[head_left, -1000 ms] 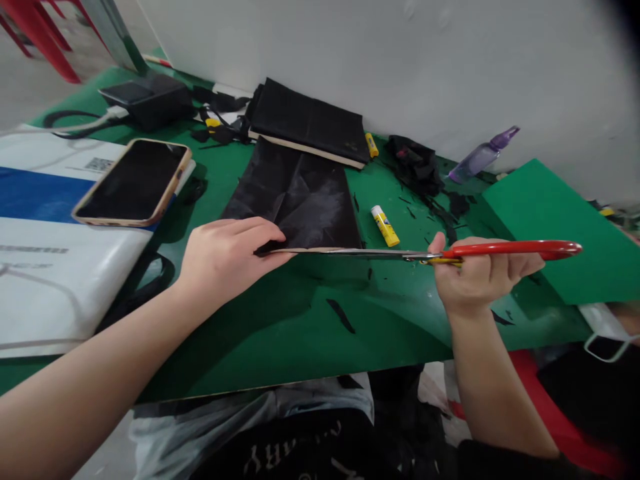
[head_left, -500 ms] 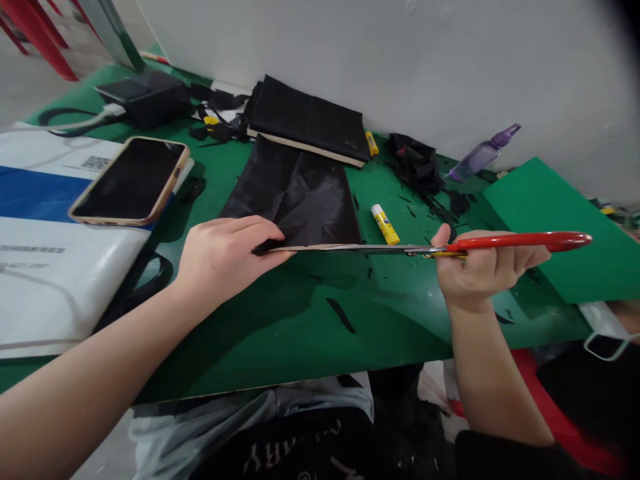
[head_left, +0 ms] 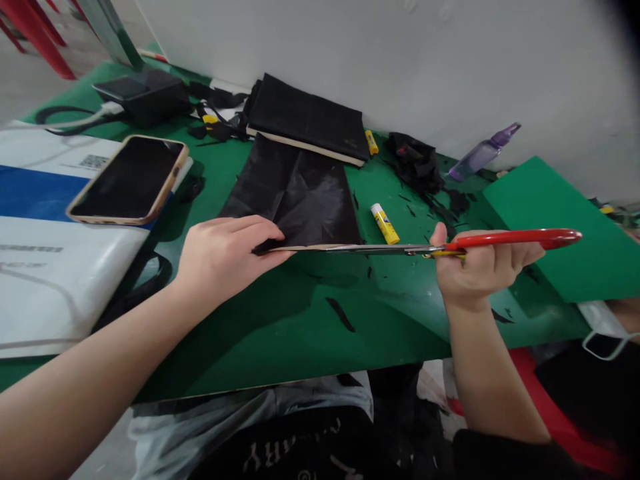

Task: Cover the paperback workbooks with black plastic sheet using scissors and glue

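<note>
My left hand [head_left: 233, 257] pinches the near left corner of a creased, shiny black sheet [head_left: 310, 193] between thumb and fingers. A pale strip shows along that near edge. In my right hand [head_left: 485, 267] is a pair of scissors [head_left: 520, 239] with red handles, seen nearly edge-on. Its blades point left and lie along the sheet's near edge; whether they are parted cannot be made out. The sheet's far end meets a black-covered book or block [head_left: 307, 120] with a pale side. A yellow glue stick [head_left: 385, 224] with a white cap lies beyond the blades.
On the green table [head_left: 300, 333] are black scraps [head_left: 340, 315] and a crumpled black heap [head_left: 413, 157]. A phone [head_left: 130, 180] rests on a white-and-blue package [head_left: 45, 267] at left. A purple spray bottle [head_left: 485, 153] and green board [head_left: 565, 227] are at right. Another person sits at far right.
The scissors' red handles have shifted slightly to the left with my right hand. My left hand and the black sheet stay in place.
</note>
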The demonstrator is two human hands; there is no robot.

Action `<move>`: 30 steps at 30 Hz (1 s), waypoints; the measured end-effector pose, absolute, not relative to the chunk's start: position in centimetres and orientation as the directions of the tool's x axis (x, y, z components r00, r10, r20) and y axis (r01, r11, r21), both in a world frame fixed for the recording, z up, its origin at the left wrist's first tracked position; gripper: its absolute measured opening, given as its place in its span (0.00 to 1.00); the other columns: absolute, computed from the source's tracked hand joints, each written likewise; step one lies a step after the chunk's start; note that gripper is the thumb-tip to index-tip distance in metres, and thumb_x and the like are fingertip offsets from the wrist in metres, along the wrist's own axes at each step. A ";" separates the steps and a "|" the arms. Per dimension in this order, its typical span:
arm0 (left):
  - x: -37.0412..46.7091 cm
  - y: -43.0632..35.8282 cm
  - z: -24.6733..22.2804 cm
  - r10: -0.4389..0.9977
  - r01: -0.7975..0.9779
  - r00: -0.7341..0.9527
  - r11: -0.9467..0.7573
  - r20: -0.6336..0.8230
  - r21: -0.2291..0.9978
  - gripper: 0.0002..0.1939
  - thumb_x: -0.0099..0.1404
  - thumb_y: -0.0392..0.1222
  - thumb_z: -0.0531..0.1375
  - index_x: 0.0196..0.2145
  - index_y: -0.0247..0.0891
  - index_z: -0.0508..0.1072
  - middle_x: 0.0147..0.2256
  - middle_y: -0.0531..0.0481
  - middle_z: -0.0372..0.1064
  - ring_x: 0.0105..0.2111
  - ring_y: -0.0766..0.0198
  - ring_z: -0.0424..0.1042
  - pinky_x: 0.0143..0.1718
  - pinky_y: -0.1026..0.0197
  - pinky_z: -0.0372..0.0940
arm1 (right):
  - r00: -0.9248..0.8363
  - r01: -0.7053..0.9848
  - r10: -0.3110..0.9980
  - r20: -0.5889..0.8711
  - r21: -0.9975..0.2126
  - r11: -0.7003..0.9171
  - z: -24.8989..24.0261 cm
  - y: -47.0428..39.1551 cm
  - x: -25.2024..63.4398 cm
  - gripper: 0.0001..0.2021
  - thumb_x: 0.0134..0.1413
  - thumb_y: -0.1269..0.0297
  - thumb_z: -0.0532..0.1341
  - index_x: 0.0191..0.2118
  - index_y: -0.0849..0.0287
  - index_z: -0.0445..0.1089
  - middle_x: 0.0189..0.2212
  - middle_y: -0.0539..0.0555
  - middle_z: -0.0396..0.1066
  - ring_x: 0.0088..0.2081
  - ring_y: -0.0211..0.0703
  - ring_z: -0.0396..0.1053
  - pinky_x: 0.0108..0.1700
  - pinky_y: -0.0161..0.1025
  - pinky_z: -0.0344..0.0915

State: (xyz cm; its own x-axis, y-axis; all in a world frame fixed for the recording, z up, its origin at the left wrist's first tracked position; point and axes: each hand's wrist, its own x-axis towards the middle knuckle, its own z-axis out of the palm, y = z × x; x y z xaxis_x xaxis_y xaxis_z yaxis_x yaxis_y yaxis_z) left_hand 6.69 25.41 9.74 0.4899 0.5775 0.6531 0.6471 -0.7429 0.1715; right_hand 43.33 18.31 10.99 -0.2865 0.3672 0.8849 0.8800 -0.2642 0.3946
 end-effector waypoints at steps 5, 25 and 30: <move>6.7 25.4 9.9 0.582 0.649 0.488 -0.740 0.651 0.176 0.10 0.64 0.49 0.59 0.33 0.41 0.75 0.33 0.54 0.78 0.31 0.59 0.78 0.27 0.59 0.69 | -0.332 0.868 0.332 0.883 0.424 -0.258 11.3 18.4 42.8 0.21 0.49 0.46 0.63 0.20 0.54 0.57 0.21 0.51 0.59 0.29 0.44 0.59 0.40 0.51 0.60; 6.9 25.2 10.0 0.640 0.670 0.478 -0.709 0.602 0.220 0.11 0.65 0.51 0.58 0.32 0.45 0.76 0.34 0.55 0.78 0.32 0.57 0.78 0.28 0.58 0.69 | -0.214 0.951 0.349 0.912 0.277 -0.140 11.5 17.9 42.3 0.15 0.49 0.52 0.64 0.27 0.54 0.60 0.26 0.53 0.63 0.33 0.46 0.63 0.37 0.46 0.60; 6.8 25.2 9.8 0.619 0.664 0.482 -0.720 0.621 0.202 0.10 0.64 0.50 0.59 0.32 0.45 0.76 0.33 0.54 0.78 0.31 0.58 0.78 0.27 0.59 0.69 | -0.209 0.965 0.442 0.872 0.256 -0.048 11.7 16.9 42.7 0.11 0.51 0.58 0.63 0.29 0.55 0.60 0.27 0.56 0.66 0.31 0.47 0.63 0.36 0.46 0.58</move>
